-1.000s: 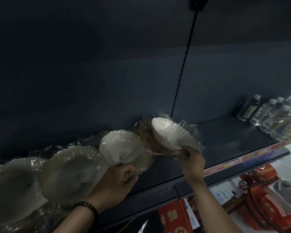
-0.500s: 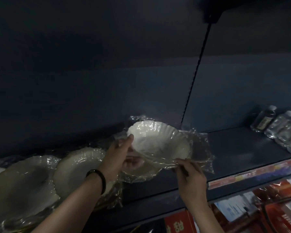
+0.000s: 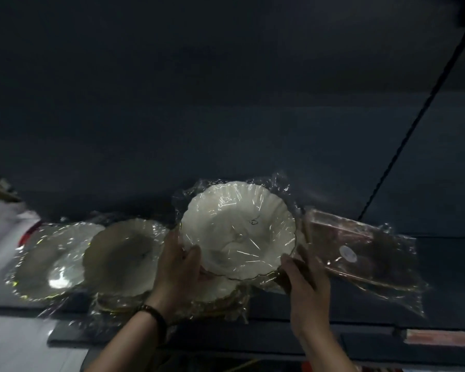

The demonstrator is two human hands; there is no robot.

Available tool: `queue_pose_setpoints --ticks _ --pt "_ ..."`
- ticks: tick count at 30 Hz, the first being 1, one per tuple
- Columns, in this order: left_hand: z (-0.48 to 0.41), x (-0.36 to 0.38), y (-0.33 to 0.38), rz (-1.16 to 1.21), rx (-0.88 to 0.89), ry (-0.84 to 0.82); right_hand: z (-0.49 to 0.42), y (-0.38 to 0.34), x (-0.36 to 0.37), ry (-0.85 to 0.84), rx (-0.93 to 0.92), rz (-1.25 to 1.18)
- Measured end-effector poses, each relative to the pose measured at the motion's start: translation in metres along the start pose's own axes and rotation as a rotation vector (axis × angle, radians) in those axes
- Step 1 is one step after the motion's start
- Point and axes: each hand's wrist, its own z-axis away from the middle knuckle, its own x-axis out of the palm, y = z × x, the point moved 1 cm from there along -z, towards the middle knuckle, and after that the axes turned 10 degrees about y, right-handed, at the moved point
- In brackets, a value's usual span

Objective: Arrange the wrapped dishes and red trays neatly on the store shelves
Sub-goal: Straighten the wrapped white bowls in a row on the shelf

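I hold a white scalloped dish (image 3: 239, 229) wrapped in clear film, tilted up against the dark back wall of the shelf. My left hand (image 3: 176, 261) grips its left rim, thumb on the face. My right hand (image 3: 305, 280) holds its lower right edge. Under it lies another wrapped dish (image 3: 218, 289). Two more wrapped dishes (image 3: 124, 259) (image 3: 51, 261) lean in a row to the left. A brownish wrapped item (image 3: 360, 251) with a white sticker lies just right of the held dish.
The dark shelf (image 3: 440, 291) runs on to the right, with its front edge (image 3: 360, 331) near my wrists. A slotted upright (image 3: 414, 124) crosses the back wall at right. White packaging (image 3: 3, 232) sits at the far left.
The view has swung left and the bottles are gone from sight. The held dish has tipped more upright, facing me. My left thumb now lies on its face.
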Motion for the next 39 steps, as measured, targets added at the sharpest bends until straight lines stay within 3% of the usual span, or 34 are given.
queue_pose_setpoints --ticks 5,10,16,21,26,33,39 --pt "0.001 -0.071 -0.032 0.107 -0.049 0.158 0.017 0.02 0.049 -0.127 0.003 0.127" --pt "-0.015 -0.14 -0.055 -0.037 -0.052 0.262 0.054 0.061 0.102 -0.162 0.041 0.203" --pt "-0.029 -0.241 -0.065 0.068 -0.245 0.433 0.118 0.109 0.182 -0.183 -0.003 0.361" --pt "-0.048 -0.338 -0.096 0.05 -0.362 0.451 0.169 0.153 0.258 -0.288 -0.02 0.502" --pt "-0.084 -0.413 -0.133 0.021 -0.322 0.495 0.22 0.193 0.325 -0.389 -0.034 0.62" --pt "-0.143 -0.473 -0.179 0.071 -0.411 0.503 0.263 0.228 0.388 -0.53 0.026 0.674" --pt "-0.189 -0.457 -0.237 -0.065 -0.417 0.462 0.252 0.267 0.389 -0.463 -0.068 1.032"
